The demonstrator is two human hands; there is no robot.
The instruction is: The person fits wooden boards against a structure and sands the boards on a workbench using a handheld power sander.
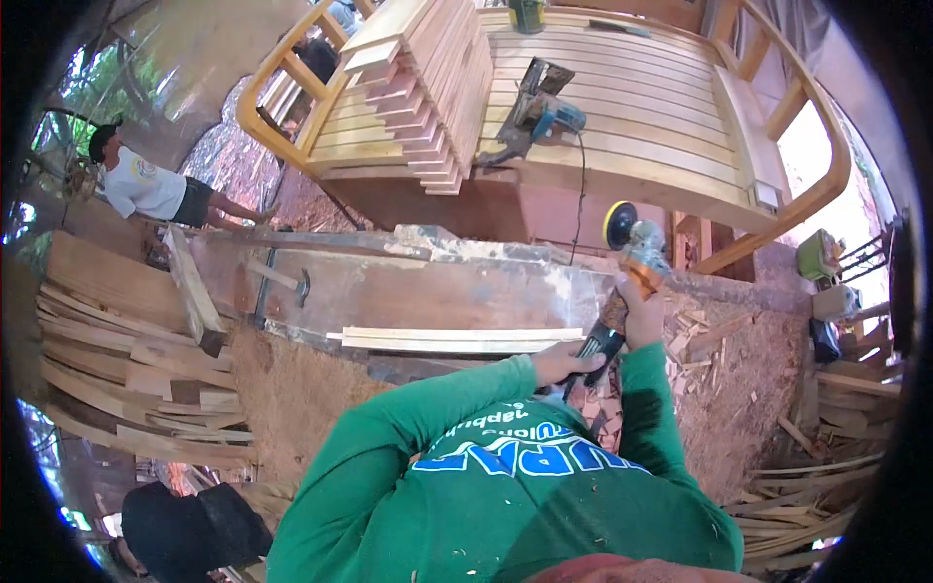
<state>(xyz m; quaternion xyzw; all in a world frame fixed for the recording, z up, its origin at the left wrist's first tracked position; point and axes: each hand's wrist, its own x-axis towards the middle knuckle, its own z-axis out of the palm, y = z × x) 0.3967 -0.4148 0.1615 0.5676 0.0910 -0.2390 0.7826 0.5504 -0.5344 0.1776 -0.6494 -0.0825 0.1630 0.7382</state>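
An orange and black power sander (pixel 612 325) with a round yellow and black pad (pixel 619 224) is held in both hands in front of the green shirt. My left hand (pixel 566 363) is wrapped round the dark rear end of its body. Nearer the head, my right hand (pixel 641 316) grips the orange part, and the pad points up and away, touching nothing. Thin pale wood strips (pixel 457 340) lie on the workbench (pixel 379 291), just left of my left hand. A hammer (pixel 299 285) rests on the same bench farther left.
Beyond the bench, a slatted wooden frame (pixel 632 97) bears stacked boards (pixel 428 87) and a corded power saw (pixel 549 117). A person (pixel 151 185) stands at the left. Curved wood pieces (pixel 126 360) lie left; scraps (pixel 695 345) cover the ground at right.
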